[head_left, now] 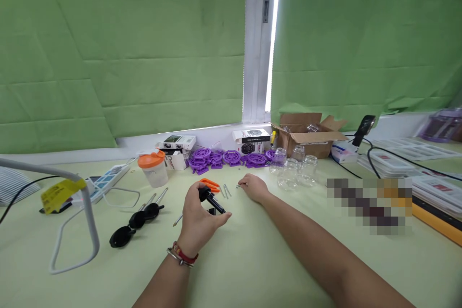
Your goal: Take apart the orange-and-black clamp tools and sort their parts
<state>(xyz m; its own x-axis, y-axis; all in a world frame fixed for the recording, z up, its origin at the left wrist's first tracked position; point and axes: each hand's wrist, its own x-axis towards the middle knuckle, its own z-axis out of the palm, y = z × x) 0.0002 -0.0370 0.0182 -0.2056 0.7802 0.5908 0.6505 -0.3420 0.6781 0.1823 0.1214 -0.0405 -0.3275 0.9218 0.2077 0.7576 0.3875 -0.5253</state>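
Note:
My left hand, wearing a red band and a metal bracelet, is closed around a black plastic part with a long straight arm, held above the table. Farther forward, my right hand rests on the tabletop with its fingertips pinched together. Tiny shiny metal pieces show at those fingertips; whether any is gripped is too small to make out. Between the hands lie an orange-handled tool and slim metal rods. A thin metal shaft sticks out left of my left wrist.
Purple plastic wheel-like parts line the back. Clear jars and an open cardboard box stand to the right. At left are an orange-lidded cup, black round-lobed pieces, a power strip and a white bent frame.

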